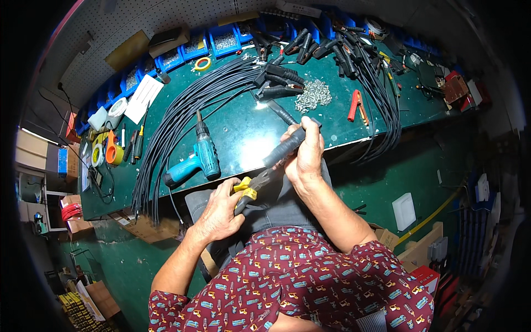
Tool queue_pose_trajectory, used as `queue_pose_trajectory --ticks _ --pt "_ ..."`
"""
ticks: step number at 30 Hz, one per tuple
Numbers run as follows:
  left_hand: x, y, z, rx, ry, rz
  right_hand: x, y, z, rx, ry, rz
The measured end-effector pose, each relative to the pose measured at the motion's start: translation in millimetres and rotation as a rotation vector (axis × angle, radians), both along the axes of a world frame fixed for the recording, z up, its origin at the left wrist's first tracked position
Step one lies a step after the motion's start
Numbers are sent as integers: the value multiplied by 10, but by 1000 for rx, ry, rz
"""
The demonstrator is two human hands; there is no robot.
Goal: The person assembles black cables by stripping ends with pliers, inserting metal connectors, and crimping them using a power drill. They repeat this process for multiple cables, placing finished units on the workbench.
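Observation:
My left hand (220, 214) is closed around pliers (255, 185) with yellow-and-black handles, their jaws pointing up and right. In my right hand (308, 157) is a black clamp with a ribbed grip (285, 147), held over my lap at the table's front edge. The plier jaws sit just below the clamp's lower end; whether they touch it I cannot tell. My right fingers hide part of the clamp. Beyond it, a black cable with a thick sleeve (282, 113) lies on the green table (243, 133). More black clamps (281, 82) are heaped farther back.
A teal cordless drill (203, 156) lies left of my hands, beside a long bundle of black cables (176, 110). Small screws (313, 95) form a pile behind my right hand. To the right are a red clamp (354, 105) and more cables (387, 119). Blue bins (224, 43) line the back.

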State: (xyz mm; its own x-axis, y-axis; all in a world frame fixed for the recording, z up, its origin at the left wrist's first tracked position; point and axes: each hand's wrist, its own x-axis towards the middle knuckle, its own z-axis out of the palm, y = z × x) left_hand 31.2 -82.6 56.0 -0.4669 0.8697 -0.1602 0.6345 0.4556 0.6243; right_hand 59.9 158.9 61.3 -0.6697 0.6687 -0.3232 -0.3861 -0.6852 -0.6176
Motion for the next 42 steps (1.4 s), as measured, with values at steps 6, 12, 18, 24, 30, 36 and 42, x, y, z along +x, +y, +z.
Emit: queue_pose_trajectory --ticks 6,12,18,24,30,36,42 --pt "55 -29 -135 161 -422 -19 1 -9 48 31 77 182" --pt "95 -75 -127 193 -263 -3 -88 46 -131 -68 33 114" --pt "187 -64 -33 -101 -37 99 -78 5 -138 9 18 75" --pt "230 -6 18 -28 27 127 -47 -39 -81 -15 7 48" --pt "173 -88 -80 138 -124 66 15 -83 -41 2 73 179" --pt "69 -177 -172 135 -576 -35 -3 35 -161 -134 142 471" --pt "154 -127 -124 117 -277 67 -78 -48 -158 9 3 138"
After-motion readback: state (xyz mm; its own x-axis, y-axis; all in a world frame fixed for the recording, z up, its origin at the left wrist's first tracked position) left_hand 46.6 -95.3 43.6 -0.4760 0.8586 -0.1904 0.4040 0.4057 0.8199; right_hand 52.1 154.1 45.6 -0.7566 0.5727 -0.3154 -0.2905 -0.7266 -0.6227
